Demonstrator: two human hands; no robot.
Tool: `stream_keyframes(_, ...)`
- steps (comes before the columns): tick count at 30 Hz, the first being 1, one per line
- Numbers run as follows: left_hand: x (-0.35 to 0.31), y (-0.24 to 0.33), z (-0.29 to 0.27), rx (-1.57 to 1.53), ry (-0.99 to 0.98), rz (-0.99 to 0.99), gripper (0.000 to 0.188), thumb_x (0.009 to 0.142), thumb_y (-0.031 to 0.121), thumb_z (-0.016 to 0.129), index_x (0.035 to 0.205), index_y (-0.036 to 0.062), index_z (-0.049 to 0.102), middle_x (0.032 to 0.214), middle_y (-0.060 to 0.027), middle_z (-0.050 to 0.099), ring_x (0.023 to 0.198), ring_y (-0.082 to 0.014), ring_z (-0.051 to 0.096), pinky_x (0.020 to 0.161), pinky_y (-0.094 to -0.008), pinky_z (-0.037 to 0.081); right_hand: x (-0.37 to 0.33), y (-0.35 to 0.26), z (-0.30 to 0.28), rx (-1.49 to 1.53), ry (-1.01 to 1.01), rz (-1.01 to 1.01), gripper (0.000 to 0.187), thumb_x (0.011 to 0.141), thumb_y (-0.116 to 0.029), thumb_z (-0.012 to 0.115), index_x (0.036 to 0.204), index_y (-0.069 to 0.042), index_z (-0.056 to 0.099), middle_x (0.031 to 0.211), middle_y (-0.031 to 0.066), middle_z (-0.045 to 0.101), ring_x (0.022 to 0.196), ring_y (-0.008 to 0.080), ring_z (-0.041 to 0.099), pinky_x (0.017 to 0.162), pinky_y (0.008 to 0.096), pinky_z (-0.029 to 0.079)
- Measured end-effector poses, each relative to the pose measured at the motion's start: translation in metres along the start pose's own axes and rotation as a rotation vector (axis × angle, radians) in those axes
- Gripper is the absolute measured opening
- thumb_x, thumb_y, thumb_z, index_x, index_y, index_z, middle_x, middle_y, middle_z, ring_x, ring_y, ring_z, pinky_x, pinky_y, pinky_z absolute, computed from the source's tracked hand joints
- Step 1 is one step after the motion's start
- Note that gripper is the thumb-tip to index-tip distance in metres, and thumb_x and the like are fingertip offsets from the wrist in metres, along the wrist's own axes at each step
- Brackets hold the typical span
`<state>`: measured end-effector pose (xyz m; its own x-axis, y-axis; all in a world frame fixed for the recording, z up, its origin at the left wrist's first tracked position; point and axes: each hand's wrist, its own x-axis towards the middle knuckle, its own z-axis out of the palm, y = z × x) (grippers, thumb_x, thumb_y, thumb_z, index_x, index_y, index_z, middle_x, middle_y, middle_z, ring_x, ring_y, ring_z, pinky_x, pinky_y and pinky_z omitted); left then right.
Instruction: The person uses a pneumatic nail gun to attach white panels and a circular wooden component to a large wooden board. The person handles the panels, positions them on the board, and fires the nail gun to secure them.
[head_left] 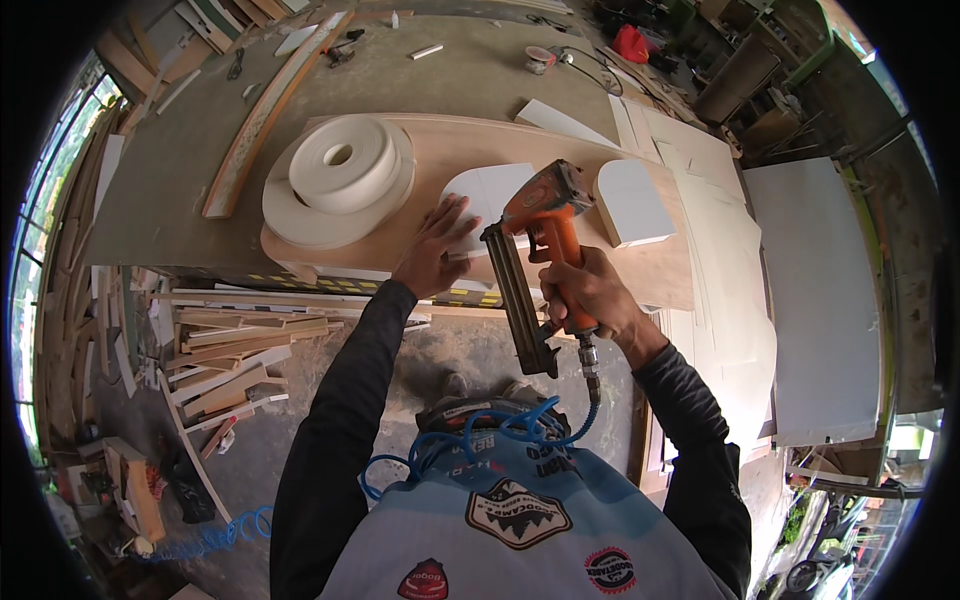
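My right hand [592, 290] is wrapped round the handle of an orange nail gun [550, 205]. The gun's long dark magazine slants down toward me, and a blue air hose [585, 425] joins the bottom of its grip. Behind the gun lies a white panel with a rounded corner [478, 190], partly hidden by it. My left hand [440, 245] rests on that panel's near left side, fingers spread. Both lie over a long pale wooden board with a rounded left end [425, 150]. A similar white rounded piece [635, 200] is to the right of the gun.
Rolls of white edging strip [345, 165] are stacked on the board's left end. Beyond, a long wood strip [275, 115] crosses the grey worktable [165, 190]. Offcuts [235, 365] are piled below left. A large white sheet [815, 300] is at right. Blue hose loops hang at my waist.
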<state>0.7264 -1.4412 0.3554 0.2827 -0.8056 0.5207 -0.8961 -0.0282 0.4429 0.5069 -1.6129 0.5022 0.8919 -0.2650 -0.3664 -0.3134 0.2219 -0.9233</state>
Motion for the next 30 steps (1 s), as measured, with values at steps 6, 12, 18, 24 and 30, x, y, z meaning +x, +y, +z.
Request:
stream_keyframes(6, -0.023, 0.105, -0.036, -0.586, 0.283, -0.266, 0.091, 0.075, 0.039, 0.078, 0.149, 0.0003, 0.042, 0.149, -0.0245, 0.043, 0.14, -0.041, 0.038, 0.114, -0.0523, 0.034, -0.021, 0.034, 0.012, 0.386, 0.123, -0.185, 0.044, 0.093, -0.007, 0.057, 0.132, 0.01, 0.047, 0.073, 0.0084, 0.057, 0.049, 0.0141, 0.054, 0.046, 0.0309, 0.048)
stream_keyframes(12, -0.037, 0.167, -0.034, -0.518, -0.076, -0.205, 0.105, 0.083, 0.018, 0.075, 0.161, 0.0032, 0.007, 0.16, -0.0327, 0.013, 0.147, -0.0515, 0.021, 0.118, -0.0501, 0.03, -0.03, 0.067, 0.038, 0.647, 0.223, -0.367, 0.052, 0.09, -0.006, 0.054, 0.138, 0.011, 0.043, 0.07, 0.0083, 0.056, 0.044, 0.0126, 0.048, 0.043, 0.0297, 0.046)
stream_keyframes(18, -0.058, 0.166, -0.027, -0.375, -0.029, -0.131, 0.094, 0.085, 0.02, 0.076, 0.159, 0.002, 0.02, 0.159, -0.0347, 0.018, 0.142, -0.0529, 0.033, 0.11, -0.0496, 0.042, -0.04, 0.084, 0.054, 0.754, 0.268, -0.4, 0.054, 0.089, -0.005, 0.052, 0.139, 0.012, 0.041, 0.069, 0.0085, 0.056, 0.043, 0.0123, 0.047, 0.044, 0.0304, 0.044)
stream_keyframes(24, -0.061, 0.169, -0.03, -0.412, 0.069, -0.119, 0.082, 0.086, 0.02, 0.077, 0.154, 0.0005, 0.035, 0.154, -0.0304, 0.037, 0.134, -0.0444, 0.05, 0.103, -0.0445, 0.049, -0.044, 0.082, 0.057, 0.805, 0.321, -0.4, 0.053, 0.089, -0.004, 0.051, 0.139, 0.011, 0.042, 0.069, 0.0075, 0.056, 0.043, 0.0119, 0.047, 0.044, 0.0305, 0.044)
stream_keyframes(30, -0.069, 0.174, -0.045, -1.077, 0.065, -0.559, 0.066, 0.097, 0.022, 0.065, 0.152, -0.003, 0.038, 0.141, -0.0177, 0.053, 0.114, -0.0171, 0.061, 0.096, -0.0307, 0.049, -0.046, 0.081, 0.056, 0.828, 0.385, -0.41, 0.052, 0.088, -0.004, 0.051, 0.138, 0.011, 0.044, 0.068, 0.0069, 0.056, 0.042, 0.0115, 0.046, 0.043, 0.0298, 0.043)
